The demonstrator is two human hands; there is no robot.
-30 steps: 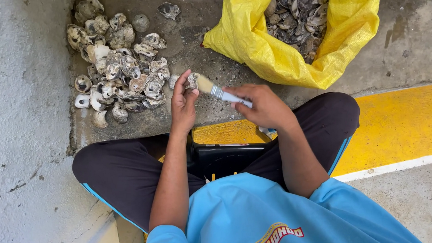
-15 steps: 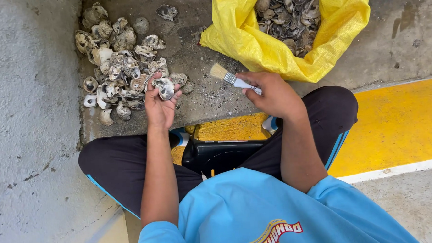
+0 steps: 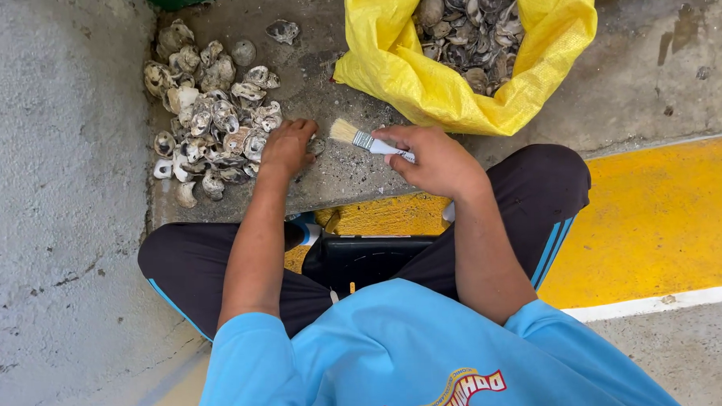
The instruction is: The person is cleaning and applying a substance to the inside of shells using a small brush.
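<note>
- Yellow sack [image 3: 421,81]: open, part-filled with grey shells.
- Shell pile [image 3: 206,128]: left of sack, on concrete ledge [image 3: 352,175]; pale, rough, crusted.
- Left hand [image 3: 287,145]: at the pile's edge nearest the sack, curled over one shell there; grip unclear.
- Right hand [image 3: 431,156]: below sack, clamped on paintbrush [image 3: 367,139], bristles toward pile.
- Step judged: between shells; brushing needs one lifted to the bristles.

The shells [image 3: 206,128] look chalky, rough and matt, grey-white with crusted ridges, and they lie on coarse, pitted concrete [image 3: 344,171]. The sack [image 3: 420,73] is woven yellow plastic with a slight sheen and many creases. The brush [image 3: 359,137] has pale soft bristles, a bright metal band and a smooth white handle, while the paint [image 3: 665,216] on the floor is flat yellow, scuffed and matt.
</note>
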